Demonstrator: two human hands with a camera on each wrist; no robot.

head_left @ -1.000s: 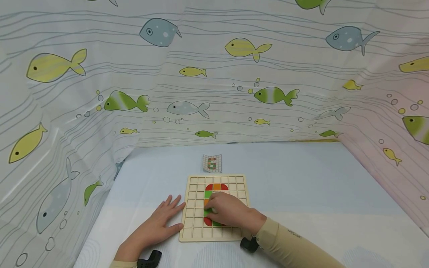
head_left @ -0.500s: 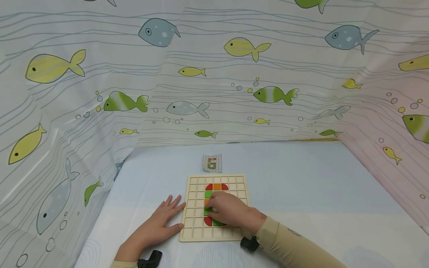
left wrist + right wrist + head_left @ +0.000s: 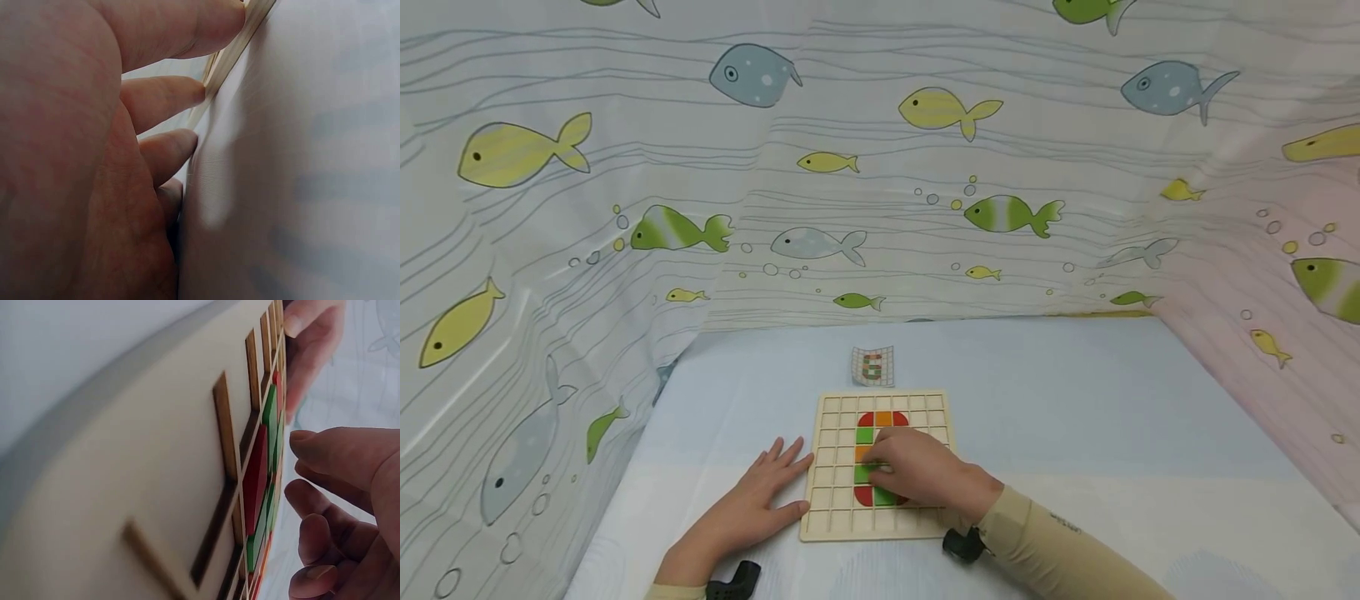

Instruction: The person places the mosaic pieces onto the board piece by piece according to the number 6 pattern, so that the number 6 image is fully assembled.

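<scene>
A square wooden board (image 3: 841, 523) with a raised grid lies in front of me. Red rounded tiles (image 3: 864, 497), green tiles (image 3: 863, 474) and orange tiles (image 3: 883, 418) fill several of its middle cells. My left hand (image 3: 766, 500) is spread flat on the cloth, its fingertips at the board's left edge. Over the tiles is my right hand (image 3: 917, 467), covering part of the pattern. In the right wrist view its thumb (image 3: 337, 453) and loosely bent fingers stand just off the tiles, with nothing visible between them.
Beyond the board lies a small, slightly curled grid card (image 3: 871, 367) with a printed coloured pattern. A pale cloth (image 3: 1060, 400) covers the table. Hanging fish-print sheets (image 3: 820, 200) enclose the back and both sides.
The right hand's fingertips have shifted slightly right, showing more of the left tile column. The left hand keeps its place, and the whole view has drifted a little.
</scene>
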